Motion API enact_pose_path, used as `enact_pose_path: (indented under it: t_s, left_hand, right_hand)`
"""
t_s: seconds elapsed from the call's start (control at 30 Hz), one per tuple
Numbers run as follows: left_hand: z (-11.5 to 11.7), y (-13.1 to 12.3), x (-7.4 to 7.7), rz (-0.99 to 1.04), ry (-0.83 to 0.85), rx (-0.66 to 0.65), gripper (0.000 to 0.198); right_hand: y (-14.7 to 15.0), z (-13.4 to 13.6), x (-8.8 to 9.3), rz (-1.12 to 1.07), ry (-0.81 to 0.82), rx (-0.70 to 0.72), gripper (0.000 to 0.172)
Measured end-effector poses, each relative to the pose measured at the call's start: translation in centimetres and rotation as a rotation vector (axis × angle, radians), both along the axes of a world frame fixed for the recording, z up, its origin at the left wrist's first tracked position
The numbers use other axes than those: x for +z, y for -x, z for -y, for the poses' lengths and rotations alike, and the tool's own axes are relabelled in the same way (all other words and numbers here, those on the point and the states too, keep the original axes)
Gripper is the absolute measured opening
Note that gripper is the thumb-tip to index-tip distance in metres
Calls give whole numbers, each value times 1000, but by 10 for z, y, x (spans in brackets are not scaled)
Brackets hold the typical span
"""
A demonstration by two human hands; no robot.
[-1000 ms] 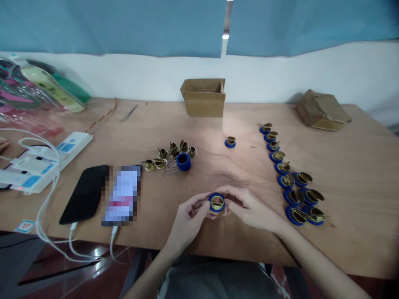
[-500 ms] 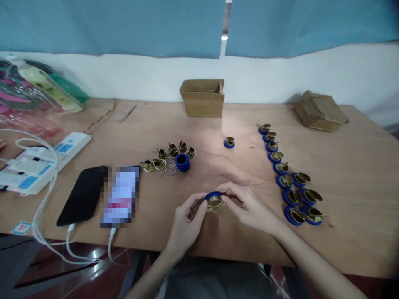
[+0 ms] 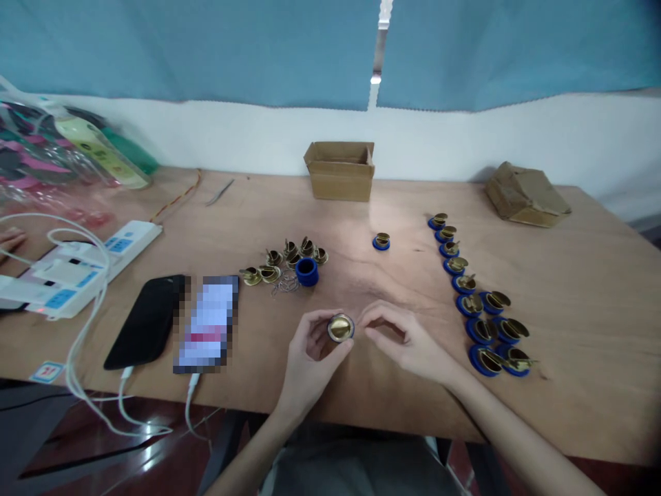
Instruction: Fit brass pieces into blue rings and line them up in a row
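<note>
Near the table's front, my left hand grips a round brass fitting between thumb and fingers. Its shiny face is turned up, and a little dark blue shows at its rim. Just right of it, my right hand is curved with thumb and forefinger slightly apart. I see nothing between those fingertips. Beyond my hands lie several brass fittings without blue rings, a short stack of blue rings and a small heap of thin wire pieces.
Several brass fittings with blue rings form a column on the right; another ringed fitting lies mid-table. An open carton and a crumpled box stand behind. Phones, cables and a power strip occupy the left, beside another person's hand.
The fitting in my left hand has been turned, so its brass face now points up. My right fingers have come off it and sit slightly to the right. The view has shifted a little.
</note>
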State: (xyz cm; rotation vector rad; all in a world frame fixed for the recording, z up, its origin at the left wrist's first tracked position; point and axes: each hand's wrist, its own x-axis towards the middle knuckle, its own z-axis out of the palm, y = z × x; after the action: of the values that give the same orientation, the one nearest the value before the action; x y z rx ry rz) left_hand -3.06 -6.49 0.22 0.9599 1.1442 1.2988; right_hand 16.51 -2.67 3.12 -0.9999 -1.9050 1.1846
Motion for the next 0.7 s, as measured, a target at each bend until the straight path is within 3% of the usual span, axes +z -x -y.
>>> enact_pose_path:
  t_s: [0.13,0.33,0.43,0.53,0.7]
  left_hand:
    - [1,0,0,-42,-97,122,40]
    - [-3,19,17,-206,-274,206,40]
    - [-10,37,30,-283,-387,313,45]
    - [-16,56,40,-328,-460,389,49]
    - [-23,94,50,-442,-490,401,58]
  right_hand:
    - [6,-3,-9,137,-16,-107,11]
    - [36,-10,-20,265,-151,-58,11]
    - [64,-21,-17,413,-213,-16,12]
    - [100,-36,-8,697,-224,38,20]
    - [154,-58,-1,831,-237,1,27]
